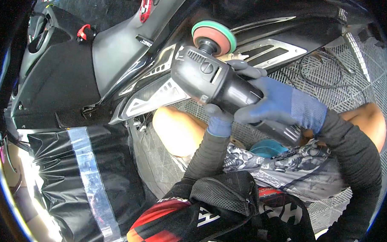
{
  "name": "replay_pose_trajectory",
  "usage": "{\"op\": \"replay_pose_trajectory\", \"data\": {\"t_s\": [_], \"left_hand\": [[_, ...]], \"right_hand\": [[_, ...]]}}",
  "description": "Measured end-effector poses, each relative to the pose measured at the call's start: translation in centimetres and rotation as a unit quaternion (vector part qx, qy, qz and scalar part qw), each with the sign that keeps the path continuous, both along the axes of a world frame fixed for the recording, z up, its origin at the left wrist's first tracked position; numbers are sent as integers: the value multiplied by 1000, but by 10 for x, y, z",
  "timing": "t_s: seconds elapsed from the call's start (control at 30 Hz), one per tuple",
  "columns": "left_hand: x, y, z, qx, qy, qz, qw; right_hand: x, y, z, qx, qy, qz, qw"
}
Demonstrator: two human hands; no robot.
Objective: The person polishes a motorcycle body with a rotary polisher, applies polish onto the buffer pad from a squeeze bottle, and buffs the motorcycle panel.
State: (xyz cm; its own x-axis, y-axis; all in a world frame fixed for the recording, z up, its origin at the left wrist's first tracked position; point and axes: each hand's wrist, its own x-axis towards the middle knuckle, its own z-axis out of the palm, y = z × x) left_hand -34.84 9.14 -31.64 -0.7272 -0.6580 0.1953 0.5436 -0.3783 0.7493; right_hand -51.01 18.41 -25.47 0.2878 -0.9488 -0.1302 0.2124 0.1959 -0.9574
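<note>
A black polisher (203, 72) is held up in front of me with both hands. Its round pad (214, 36), reddish with a green rim, points away toward a dark scooter (106, 49) and overlaps its side panel in view; I cannot tell whether they touch. My right hand (271, 100), in a blue and grey glove, wraps around the polisher's body. Under the polisher's front end, my left hand (220, 122) wears the same kind of glove and supports it; most of its fingers are hidden behind the tool.
Silver footboard plates (270, 53) line the scooter's side. A cable (331, 85) lies on the grey grated floor (374, 76). Between my legs sits a teal round container (269, 147). Black sheeting with a clear strip (91, 177) hangs at lower left.
</note>
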Motion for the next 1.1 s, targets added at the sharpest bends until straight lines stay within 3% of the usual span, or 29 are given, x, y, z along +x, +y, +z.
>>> {"op": "replay_pose_trajectory", "data": {"t_s": [0.03, 0.1, 0.17, 0.27, 0.33, 0.4, 0.47, 0.53, 0.57, 0.63, 0.67, 0.73, 0.77, 0.83, 0.87, 0.97, 1.1], "left_hand": [[-6, 5, -1, 65, 51, 3, 997], [-12, 12, 12, 23, -18, -11, 1000], [-27, 25, 32, 7, -26, -5, 1000], [-46, 27, 51, -20, -57, -53, 997], [-63, 13, 47, -207, -46, -48, 976], [-72, -3, 42, -383, -51, -36, 922], [-75, -1, 80, -447, -61, -15, 892], [-85, 30, 123, -429, -61, 7, 901], [-93, 61, 125, -348, -217, 238, 881], [-86, 75, 108, -232, -354, 448, 788], [-64, 71, 76, -213, -348, 349, 844], [-23, 55, 25, -190, -332, 241, 892], [2, 35, 8, 29, -216, 121, 968], [18, 31, 23, 253, -75, 0, 964], [13, 35, 36, 73, -179, 85, 977], [19, 27, 40, -69, -273, 149, 948], [28, 28, 23, 37, -207, 244, 947]], "right_hand": [[-8, 5, 6, -1, 1, -1, 1000], [-19, 16, 9, 14, -2, 38, 999], [-17, 36, 2, -170, 88, -141, 971], [-32, 60, 15, 20, -74, -153, 985], [-36, 81, -6, -2, -9, -169, 986], [-45, 96, -23, -3, 61, -204, 977], [-56, 105, -34, 13, 92, -222, 971], [-58, 110, -38, 19, 110, -227, 968], [-57, 108, -39, 19, 114, -222, 968], [-50, 99, -38, 12, 119, -207, 971], [-44, 91, -37, 2, 121, -198, 973], [-32, 70, -33, -18, 112, -180, 977], [-25, 60, -28, -21, 88, -171, 981], [-12, 37, -15, -3, 20, -146, 989], [-12, 28, -10, 26, 50, -106, 993], [-5, 10, 12, 71, 129, -51, 988], [11, -10, 13, 94, 91, 6, 991]]}}
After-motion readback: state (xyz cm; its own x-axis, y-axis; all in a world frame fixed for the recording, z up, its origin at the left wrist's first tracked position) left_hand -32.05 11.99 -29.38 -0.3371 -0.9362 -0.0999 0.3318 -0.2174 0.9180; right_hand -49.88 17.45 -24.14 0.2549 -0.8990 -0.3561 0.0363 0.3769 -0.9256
